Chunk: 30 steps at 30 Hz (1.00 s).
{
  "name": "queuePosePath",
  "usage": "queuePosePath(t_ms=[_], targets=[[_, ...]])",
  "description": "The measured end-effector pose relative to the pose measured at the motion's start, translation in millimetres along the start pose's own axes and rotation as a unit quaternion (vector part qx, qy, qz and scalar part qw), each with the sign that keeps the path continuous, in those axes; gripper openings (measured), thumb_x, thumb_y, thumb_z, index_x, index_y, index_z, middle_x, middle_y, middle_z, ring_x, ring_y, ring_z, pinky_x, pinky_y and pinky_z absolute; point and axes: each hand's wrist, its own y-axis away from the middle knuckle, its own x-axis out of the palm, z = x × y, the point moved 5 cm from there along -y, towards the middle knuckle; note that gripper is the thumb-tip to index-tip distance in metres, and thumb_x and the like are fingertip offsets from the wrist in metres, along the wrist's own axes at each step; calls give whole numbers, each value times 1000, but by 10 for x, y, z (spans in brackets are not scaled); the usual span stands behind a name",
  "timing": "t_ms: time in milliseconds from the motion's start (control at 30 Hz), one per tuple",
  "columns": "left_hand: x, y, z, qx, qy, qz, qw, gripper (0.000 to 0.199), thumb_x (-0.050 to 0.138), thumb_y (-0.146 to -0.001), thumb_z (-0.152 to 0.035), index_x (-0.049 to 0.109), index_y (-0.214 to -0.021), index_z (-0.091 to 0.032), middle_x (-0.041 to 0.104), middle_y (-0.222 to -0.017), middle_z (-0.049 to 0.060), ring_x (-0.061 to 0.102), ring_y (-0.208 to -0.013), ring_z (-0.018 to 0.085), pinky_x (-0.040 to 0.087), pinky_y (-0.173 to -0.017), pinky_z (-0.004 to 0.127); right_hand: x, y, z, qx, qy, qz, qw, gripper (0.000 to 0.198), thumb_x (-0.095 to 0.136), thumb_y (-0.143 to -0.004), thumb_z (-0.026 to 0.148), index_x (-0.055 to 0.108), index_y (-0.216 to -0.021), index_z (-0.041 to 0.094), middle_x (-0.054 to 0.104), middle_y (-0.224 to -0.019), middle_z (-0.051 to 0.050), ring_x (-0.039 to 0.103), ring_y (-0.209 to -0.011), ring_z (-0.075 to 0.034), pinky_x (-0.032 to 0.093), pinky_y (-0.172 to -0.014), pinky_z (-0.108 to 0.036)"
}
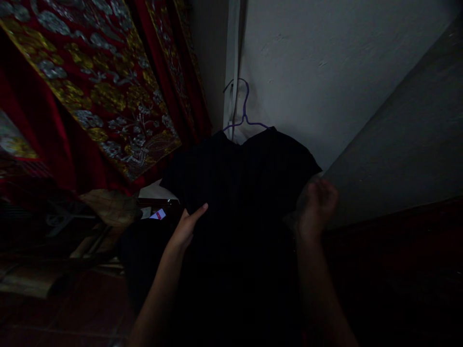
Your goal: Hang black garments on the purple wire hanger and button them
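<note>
A black short-sleeved garment (238, 188) hangs on a purple wire hanger (245, 103) against the wall. My left hand (187, 225) is closed on its left side, with the thumb lying on the front of the cloth and the other fingers hidden behind. My right hand (317, 205) is raised beside the right sleeve, its fingers curled and blurred. A dim greyish patch shows next to that hand; what it is, I cannot make out. The lower part of the garment is lost in darkness.
A red cloth with gold and silver embroidery (108, 91) hangs at the upper left. A pale strap (236, 53) runs down the wall by the hanger's hook. Bamboo poles (29, 282) lie low at the left, near a small white-and-red packet (158, 214).
</note>
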Motion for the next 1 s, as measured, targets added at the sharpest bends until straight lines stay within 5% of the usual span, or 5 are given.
queuePosePath(t_ms=[100,200,333,767,1000], targets=[[17,95,73,-22,21,-14,999,47,84,-79,-28,68,-122,-19,75,-121,11,72,-111,27,59,-99,37,-155,594,-252,60,12,-42,997,37,71,-79,48,63,-102,20,68,-107,-6,65,-97,-19,51,-89,-35],[-27,164,81,-43,30,-32,998,44,82,-79,-23,68,-120,-18,75,-119,11,74,-107,27,61,-95,36,252,1175,-496,263,-20,273,925,53,59,-83,69,65,-90,16,69,-79,-7,63,-67,-17,47,-63,-30],[-98,257,31,-50,20,-42,998,48,84,-76,-20,67,-121,-15,77,-113,12,75,-102,27,62,-90,35,667,1631,-382,279,-18,499,820,58,54,-87,74,64,-88,17,69,-76,-7,61,-64,-15,45,-60,-28],[-36,601,-44,-50,15,-17,998,66,89,-63,-25,66,-124,-14,79,-109,12,75,-105,33,64,-87,36,568,1577,-127,283,-39,380,880,43,52,-88,65,54,-84,23,59,-61,2,55,-52,-14,41,-51,-27],[-4,691,-33,-43,22,-4,999,69,92,-57,-31,70,-119,-14,79,-108,13,74,-105,35,64,-89,39,572,1631,22,321,-35,401,857,28,59,-81,50,52,-86,23,56,-60,4,52,-49,-12,39,-48,-25]])
